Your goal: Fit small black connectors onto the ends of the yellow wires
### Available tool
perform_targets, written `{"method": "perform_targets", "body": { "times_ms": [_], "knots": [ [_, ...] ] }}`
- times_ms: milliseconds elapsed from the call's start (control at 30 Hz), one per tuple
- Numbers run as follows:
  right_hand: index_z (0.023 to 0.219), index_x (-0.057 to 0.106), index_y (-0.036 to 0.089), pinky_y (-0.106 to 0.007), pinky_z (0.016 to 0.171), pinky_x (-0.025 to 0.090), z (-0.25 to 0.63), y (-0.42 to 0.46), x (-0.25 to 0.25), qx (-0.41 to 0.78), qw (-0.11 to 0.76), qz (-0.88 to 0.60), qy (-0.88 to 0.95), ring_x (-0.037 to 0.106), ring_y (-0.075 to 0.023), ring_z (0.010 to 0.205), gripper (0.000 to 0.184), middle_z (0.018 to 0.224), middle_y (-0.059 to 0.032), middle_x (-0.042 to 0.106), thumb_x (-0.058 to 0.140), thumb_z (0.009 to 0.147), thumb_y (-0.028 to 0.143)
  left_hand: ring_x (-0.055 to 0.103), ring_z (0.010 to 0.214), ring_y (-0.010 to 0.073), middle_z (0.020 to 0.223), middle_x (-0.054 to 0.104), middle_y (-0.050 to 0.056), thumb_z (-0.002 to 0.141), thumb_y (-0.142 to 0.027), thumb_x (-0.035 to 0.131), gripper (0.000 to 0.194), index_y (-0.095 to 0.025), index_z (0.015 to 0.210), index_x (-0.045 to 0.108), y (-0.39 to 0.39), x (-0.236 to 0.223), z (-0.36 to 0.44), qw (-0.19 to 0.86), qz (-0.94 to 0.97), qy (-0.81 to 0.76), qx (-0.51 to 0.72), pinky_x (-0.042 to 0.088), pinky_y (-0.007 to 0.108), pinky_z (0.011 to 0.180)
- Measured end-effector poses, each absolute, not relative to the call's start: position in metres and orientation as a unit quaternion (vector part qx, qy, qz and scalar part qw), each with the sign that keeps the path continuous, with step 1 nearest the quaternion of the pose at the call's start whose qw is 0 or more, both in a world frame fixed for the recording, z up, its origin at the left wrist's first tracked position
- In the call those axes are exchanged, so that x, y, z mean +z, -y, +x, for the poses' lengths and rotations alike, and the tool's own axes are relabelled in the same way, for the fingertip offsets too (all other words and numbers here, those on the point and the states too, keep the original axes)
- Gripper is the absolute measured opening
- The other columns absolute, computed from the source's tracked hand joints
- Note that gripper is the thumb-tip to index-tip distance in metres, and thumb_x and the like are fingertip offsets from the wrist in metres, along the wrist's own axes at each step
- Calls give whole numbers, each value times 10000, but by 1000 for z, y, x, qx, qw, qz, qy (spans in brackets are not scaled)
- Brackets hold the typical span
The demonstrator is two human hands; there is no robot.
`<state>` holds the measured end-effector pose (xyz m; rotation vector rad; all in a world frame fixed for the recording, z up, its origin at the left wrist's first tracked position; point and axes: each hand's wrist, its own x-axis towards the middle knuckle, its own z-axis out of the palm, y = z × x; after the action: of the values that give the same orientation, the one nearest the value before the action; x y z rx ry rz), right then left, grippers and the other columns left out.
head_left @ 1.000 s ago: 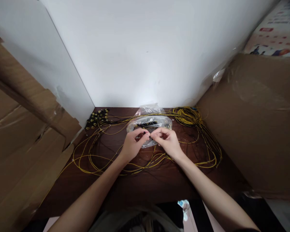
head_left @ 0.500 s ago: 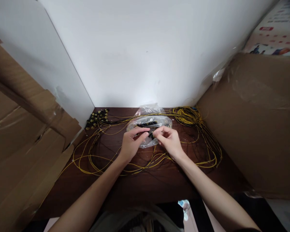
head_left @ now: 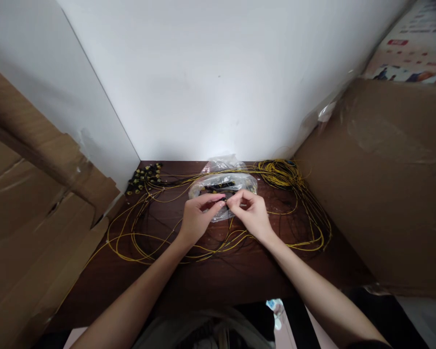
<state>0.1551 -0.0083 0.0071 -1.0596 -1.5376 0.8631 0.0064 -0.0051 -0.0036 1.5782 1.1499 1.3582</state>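
Note:
My left hand pinches a small black connector between thumb and forefinger. My right hand is closed in a pinch right beside it, fingertips meeting the connector's right end. Whatever the right fingertips grip is too small to make out; a thin dark wire hangs below them. Just behind both hands lies a clear plastic bag, its mouth towards me, with black and yellow connectors inside. Yellow and black wires loop across the brown tabletop under my wrists.
A cluster of black and yellow connectors lies at the back left. Coiled yellow wire sits at the back right. Cardboard stands on the left, a large carton on the right, and a white panel behind.
My hands have come closer together. The left thumb and forefinger have closed on the black connector, which earlier showed in the gap by the right fingertips. The view has shifted slightly.

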Motion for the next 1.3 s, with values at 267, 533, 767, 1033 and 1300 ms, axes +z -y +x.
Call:
{"method": "perform_targets", "body": {
  "times_ms": [267,533,767,1033,1300],
  "knots": [
    [634,548,169,-241,572,385,154,12,10,284,509,-447,679,461,-112,587,141,622,8,516,556,770,204,666,770,191,874,722,58,701,-246,664,200,-172,881,713,4,-6,7,378,612,-453,527,537,313,708],
    [658,546,178,-244,545,351,154,15,12,208,494,-445,717,457,-118,591,146,632,4,503,524,800,200,655,737,181,866,721,61,696,-247,665,210,-178,888,713,4,-9,7,366,620,-453,526,531,307,686],
    [661,532,180,-248,548,348,154,16,10,184,490,-443,728,446,-117,585,150,630,8,487,511,809,195,642,703,164,878,717,67,714,-268,654,235,-174,923,706,3,-14,6,335,641,-452,523,519,288,676],
    [681,517,183,-256,581,359,155,17,12,165,490,-428,742,450,-125,622,140,664,-2,481,491,818,184,543,546,109,691,685,34,728,-255,626,224,-165,915,712,6,-12,9,292,662,-460,515,432,216,529],
    [671,476,194,-252,581,347,157,13,9,141,462,-429,763,440,-129,626,145,688,-9,475,472,815,178,421,494,83,543,553,-20,730,-262,625,218,-171,906,715,8,-7,9,275,658,-474,517,354,198,476]
  ]
}}
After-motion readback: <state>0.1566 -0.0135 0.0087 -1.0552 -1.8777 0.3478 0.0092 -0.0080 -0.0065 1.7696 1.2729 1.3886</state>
